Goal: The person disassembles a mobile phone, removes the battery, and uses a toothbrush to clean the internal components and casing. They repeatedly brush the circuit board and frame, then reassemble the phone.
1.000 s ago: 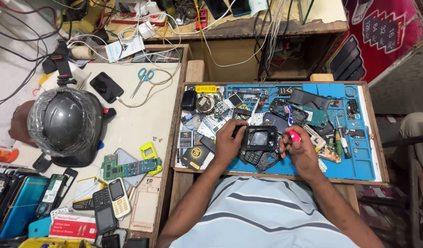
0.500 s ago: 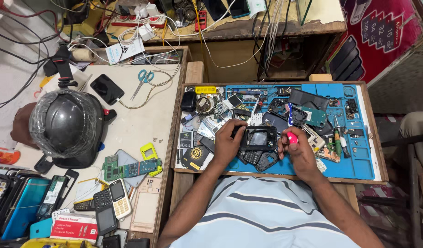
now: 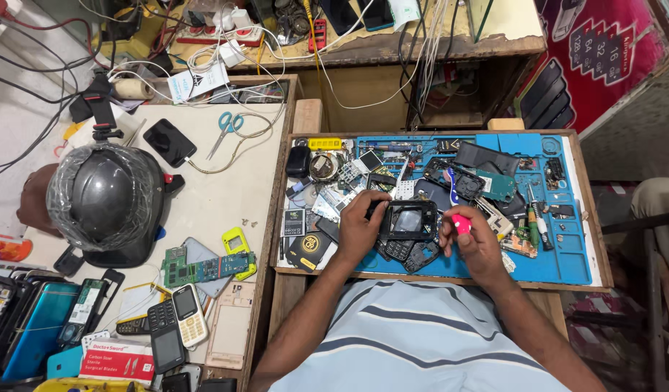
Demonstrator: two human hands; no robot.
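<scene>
Left hand (image 3: 358, 226) grips black phone frame (image 3: 408, 220); right hand (image 3: 474, 243) pinches pink tool (image 3: 461, 223).

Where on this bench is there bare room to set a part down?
Bare patches: the blue silicone work mat at its right front corner, beside the right hand, and the cream side table between the black helmet and the blue-handled scissors. It is crowded around the left hand and the black phone frame.
</scene>
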